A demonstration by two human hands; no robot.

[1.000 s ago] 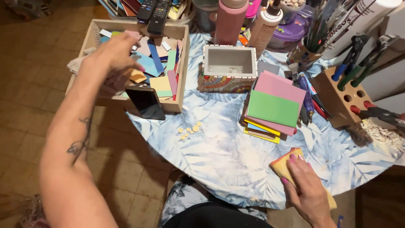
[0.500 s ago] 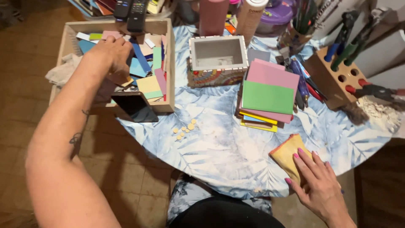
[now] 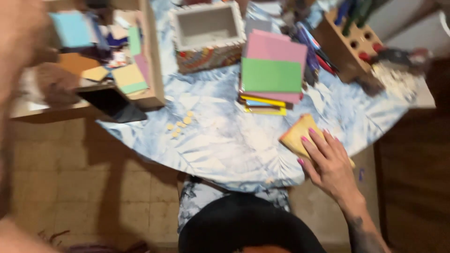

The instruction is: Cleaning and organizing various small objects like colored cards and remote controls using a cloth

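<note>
Yellow sponge pad (image 3: pixel 300 133) lies at the near edge of the round table (image 3: pixel 225 145), and the right hand (image 3: pixel 330 161) rests flat on it, fingers (image 3: pixel 315 140) slightly spread, pressing it down. The left hand (image 3: pixel 23 33) is blurred over the wooden tray (image 3: pixel 152 61) of paper scraps; its fingers I cannot tell. It looks like gathering material; next needs a firm grip. Nearby stands a stack of coloured sheets (image 3: pixel 272 75).
</note>
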